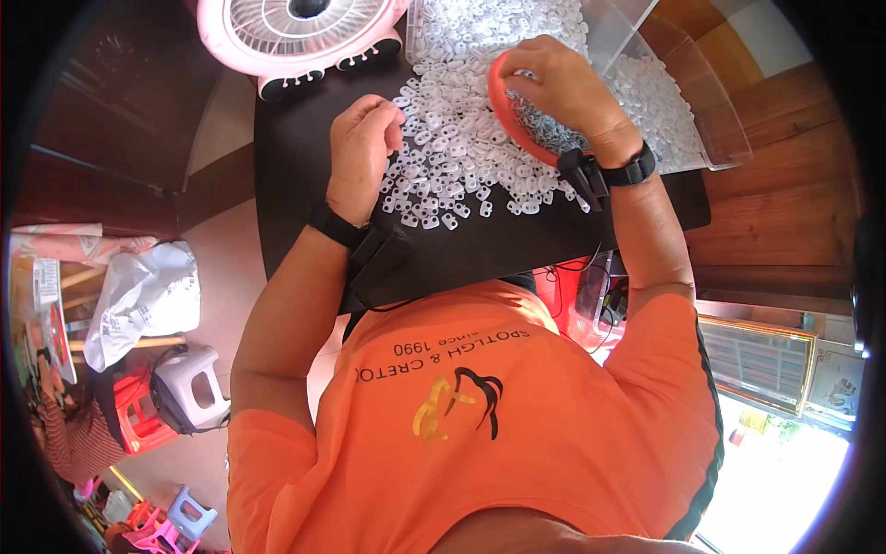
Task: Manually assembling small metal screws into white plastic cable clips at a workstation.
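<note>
White plastic pieces with two holes each (448,138) lie in a loose heap on the dark table. My left hand (363,138) is at the heap's left edge, its fingers curled together; whatever they pinch is too small or hidden to name. Within the heap sits a round orange-red bowl (499,100) filled with small silvery metal parts (554,131), perhaps nails or screws. Over the bowl is my right hand (558,83), with fingers and thumb bent down together near its far rim. Their tips are partly hidden, so what they grip cannot be made out.
A pink fan (305,46) stands at the table's back left. Behind and right of the bowl, clear plastic bins (688,102) hold more white pieces. Each wrist carries a black strapped device (369,242). Plastic stools (189,388) and a white bag (152,295) are on the left.
</note>
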{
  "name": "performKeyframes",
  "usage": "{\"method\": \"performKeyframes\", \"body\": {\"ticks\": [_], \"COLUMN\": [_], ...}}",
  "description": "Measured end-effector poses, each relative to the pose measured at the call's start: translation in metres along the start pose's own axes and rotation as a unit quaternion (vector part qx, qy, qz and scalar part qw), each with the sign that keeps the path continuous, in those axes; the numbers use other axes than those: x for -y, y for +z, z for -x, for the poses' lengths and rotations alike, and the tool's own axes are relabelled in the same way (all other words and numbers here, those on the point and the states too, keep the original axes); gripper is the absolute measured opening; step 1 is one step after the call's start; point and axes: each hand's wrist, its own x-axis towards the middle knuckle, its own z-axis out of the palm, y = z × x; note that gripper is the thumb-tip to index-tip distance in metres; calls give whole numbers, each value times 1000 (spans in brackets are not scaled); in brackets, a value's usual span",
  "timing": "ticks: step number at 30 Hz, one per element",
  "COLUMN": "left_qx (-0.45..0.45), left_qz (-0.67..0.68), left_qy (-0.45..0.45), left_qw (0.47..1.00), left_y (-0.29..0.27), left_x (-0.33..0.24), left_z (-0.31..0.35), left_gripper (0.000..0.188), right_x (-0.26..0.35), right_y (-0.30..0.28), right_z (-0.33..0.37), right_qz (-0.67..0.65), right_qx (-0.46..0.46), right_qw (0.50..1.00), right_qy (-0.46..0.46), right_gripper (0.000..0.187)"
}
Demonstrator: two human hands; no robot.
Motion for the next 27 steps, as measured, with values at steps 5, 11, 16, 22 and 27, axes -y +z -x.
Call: {"method": "performKeyframes", "body": {"ticks": [5,11,16,22,27], "left_qx": [6,-3,-18,-37,-25], "left_qz": [-5,-9,6,9,0], "left_qy": [-4,-5,-7,-17,0], "left_qw": [1000,1000,1000,999,1000], "left_y": [0,-3,-5,-1,-3], "left_x": [1,4,8,2,4], "left_z": [0,-2,-5,-5,-5], "left_gripper": [20,21,20,19,19], "right_x": [-16,8,57,96,104], "right_y": [-7,0,7,16,14], "right_z": [18,20,15,19,31], "right_qz": [13,-28,-120,-198,-158], "right_qx": [-7,72,98,166,191], "right_qw": [998,990,986,953,954], "right_qy": [66,115,-61,-157,-171], "right_gripper": [15,14,16,16,19]}}
